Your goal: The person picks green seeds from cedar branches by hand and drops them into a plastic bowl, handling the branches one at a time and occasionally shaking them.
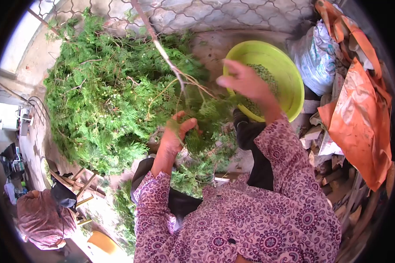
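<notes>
My left hand (178, 133) is closed around the leafy part of a green conifer branch (163, 51), whose bare brown stem stretches up and away from me. Blurred foliage hangs around those fingers. My right hand (248, 83) hovers at the near left side of a yellow-green basin (295, 96). Its thumb and forefinger are apart, with nothing visible between them; the other fingers are partly hidden. Small green cones or seeds (265, 76) lie in the basin's bottom. A large heap of cut conifer branches (105, 96) spreads to the left.
A metal lattice (232, 15) runs along the far side. To the right are a white sack (316, 59), an orange bag (360, 127) and stacked firewood (338, 177). At lower left stand a cloth-covered object (41, 217) and an orange-yellow container (104, 243).
</notes>
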Available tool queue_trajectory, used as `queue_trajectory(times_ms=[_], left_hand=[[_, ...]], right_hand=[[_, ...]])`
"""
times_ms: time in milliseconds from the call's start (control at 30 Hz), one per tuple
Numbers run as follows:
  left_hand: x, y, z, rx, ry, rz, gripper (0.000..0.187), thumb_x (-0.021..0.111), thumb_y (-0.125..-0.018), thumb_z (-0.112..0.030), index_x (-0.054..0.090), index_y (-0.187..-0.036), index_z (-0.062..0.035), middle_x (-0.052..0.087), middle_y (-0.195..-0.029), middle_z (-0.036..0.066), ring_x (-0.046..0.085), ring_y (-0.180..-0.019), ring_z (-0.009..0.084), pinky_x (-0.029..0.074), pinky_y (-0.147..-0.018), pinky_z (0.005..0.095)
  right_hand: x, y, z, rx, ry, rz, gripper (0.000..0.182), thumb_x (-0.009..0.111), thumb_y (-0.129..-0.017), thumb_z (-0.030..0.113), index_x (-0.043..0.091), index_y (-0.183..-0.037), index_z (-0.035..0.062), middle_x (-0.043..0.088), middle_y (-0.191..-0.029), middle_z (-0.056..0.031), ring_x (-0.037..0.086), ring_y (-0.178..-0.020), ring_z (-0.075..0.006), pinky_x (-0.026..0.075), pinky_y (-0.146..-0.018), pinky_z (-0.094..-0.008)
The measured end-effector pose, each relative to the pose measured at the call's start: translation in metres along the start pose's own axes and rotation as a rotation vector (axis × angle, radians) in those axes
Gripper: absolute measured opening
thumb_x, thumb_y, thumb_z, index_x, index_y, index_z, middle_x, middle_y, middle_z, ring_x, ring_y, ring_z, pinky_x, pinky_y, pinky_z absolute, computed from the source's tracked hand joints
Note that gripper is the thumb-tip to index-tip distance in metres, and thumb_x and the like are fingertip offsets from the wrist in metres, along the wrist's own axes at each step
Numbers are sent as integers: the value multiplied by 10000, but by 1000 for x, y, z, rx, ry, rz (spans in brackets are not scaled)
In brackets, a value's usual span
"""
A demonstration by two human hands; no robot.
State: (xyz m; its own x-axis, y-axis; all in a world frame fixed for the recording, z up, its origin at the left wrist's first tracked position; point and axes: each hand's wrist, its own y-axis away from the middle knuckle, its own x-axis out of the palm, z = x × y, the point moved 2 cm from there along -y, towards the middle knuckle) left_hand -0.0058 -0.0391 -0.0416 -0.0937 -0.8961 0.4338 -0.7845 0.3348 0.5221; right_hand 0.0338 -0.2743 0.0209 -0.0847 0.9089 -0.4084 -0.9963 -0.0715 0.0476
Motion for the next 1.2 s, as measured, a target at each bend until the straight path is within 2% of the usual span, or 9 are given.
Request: queue_trajectory(times_ms=[133, 167, 300, 500, 600, 700, 933, 1000, 1200], left_hand=[[16, 25, 18, 160, -460, 173, 347, 610, -771, -28, 471, -1085, 29, 582, -857, 57, 572, -731, 143, 485, -674, 245], [20, 32, 20, 32, -132, 240, 275, 618, -765, -27, 530, -1024, -2, 584, -888, 21, 544, -764, 105, 459, -698, 232], [30, 58, 16, 66, -492, 108, 321, 641, -748, -35, 531, -1049, -6, 592, -913, 32, 544, -795, 110, 445, -721, 227], [-32, 192, 21, 656, -805, -590, 232, 657, -691, -11, 570, -904, 20, 585, -823, 65, 549, -706, 129, 464, -650, 247], [-87, 284, 100, 263, -806, -913, 106, 620, -738, -75, 574, -780, 10, 578, -692, 49, 514, -579, 105, 424, -501, 235], [-86, 328, 184, 192, -1409, -1211, 118, 612, -745, -112, 599, -750, 6, 593, -652, 63, 518, -526, 109, 422, -476, 240], [-90, 341, 231, 84, -1054, -1053, 131, 610, -748, -124, 605, -738, 7, 596, -640, 67, 520, -516, 110, 423, -477, 241], [-93, 344, 233, 58, -959, -1006, 135, 609, -748, -127, 606, -735, 7, 597, -637, 68, 521, -514, 110, 423, -477, 242], [-92, 354, 218, -52, -559, -807, 149, 607, -751, -138, 611, -725, 8, 599, -627, 72, 522, -505, 111, 424, -478, 244]], right_hand=[[49, -8, 0, 4, -239, 312, 876, 717, -678, 270, 207, -1339, 1, 408, -1258, -194, 441, -1119, -286, 367, -918, -343], [52, -8, -1, 23, -308, 399, 759, 697, -703, 262, 298, -1291, -5, 471, -1174, -170, 490, -1033, -248, 394, -872, -325], [66, -6, -14, -5, -301, 536, 360, 616, -790, 249, 561, -1031, -13, 598, -879, -80, 564, -776, -139, 442, -733, -269], [36, 2, -11, -3, -163, 300, 280, 553, -842, 274, 607, -869, 1, 606, -779, -53, 552, -695, -114, 433, -641, -247], [29, -7, -23, -35, -267, 178, 276, 547, -847, 280, 606, -857, 10, 599, -765, -49, 539, -677, -110, 419, -602, -246], [27, -6, -17, -34, -338, 165, 273, 550, -846, 278, 602, -857, 10, 591, -754, -46, 532, -673, -109, 402, -571, -240], [35, -11, -18, 35, -371, 120, 310, 575, -823, 292, 606, -938, 6, 611, -848, -97, 558, -722, -158, 437, -605, -263], [34, -5, -11, 96, -376, 72, 213, 575, -787, 205, 603, -812, -5, 621, -781, -94, 607, -769, -164, 462, -675, -276], [32, -5, -10, 122, -359, 81, 205, 571, -789, 195, 594, -814, -7, 619, -786, -93, 605, -768, -166, 459, -681, -284]])
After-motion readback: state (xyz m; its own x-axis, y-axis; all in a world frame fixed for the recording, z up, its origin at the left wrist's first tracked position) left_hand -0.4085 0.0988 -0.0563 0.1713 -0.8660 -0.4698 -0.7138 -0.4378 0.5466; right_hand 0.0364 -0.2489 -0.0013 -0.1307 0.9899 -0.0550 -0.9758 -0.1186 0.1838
